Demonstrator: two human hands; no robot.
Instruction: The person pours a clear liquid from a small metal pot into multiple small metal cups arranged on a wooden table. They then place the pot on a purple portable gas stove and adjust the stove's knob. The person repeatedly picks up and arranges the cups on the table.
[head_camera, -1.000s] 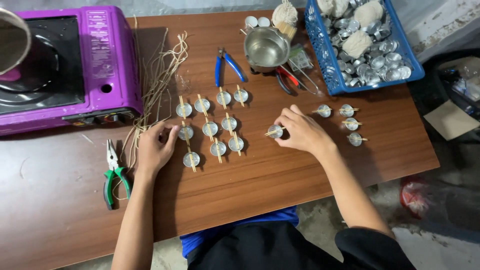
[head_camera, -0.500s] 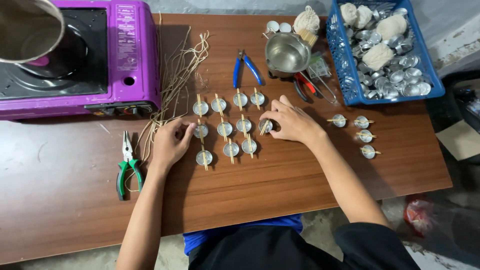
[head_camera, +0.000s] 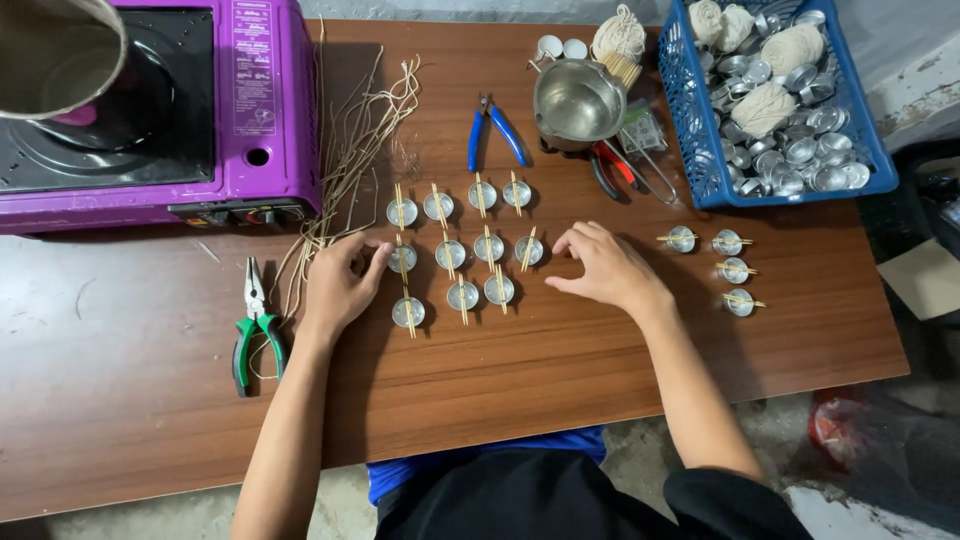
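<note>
Eleven small round metal cups (head_camera: 463, 294) lay in a loose grid on the wooden counter (head_camera: 560, 370) between the two hands: four in the far row, four in the middle, three in the near row. Each carried a thin wooden stick across its rim, and the sticks' long axes ran roughly away from the person, a few slightly tilted. Four more cups (head_camera: 733, 270) sat well apart to the right, their sticks lying crosswise, left to right.

The left hand (head_camera: 340, 285) rested flat, fingers gently spread, its thumb touching the leftmost cup of the middle row. The right hand (head_camera: 605, 268) rested just beside the grid's right edge, fingers (head_camera: 572, 243) loosely curled and parted, pinching nothing.

One green-handled pliers (head_camera: 255, 330) lay left of the left hand, one blue-handled pliers (head_camera: 493, 130) beyond the grid, beside one steel pot (head_camera: 578, 102).
</note>
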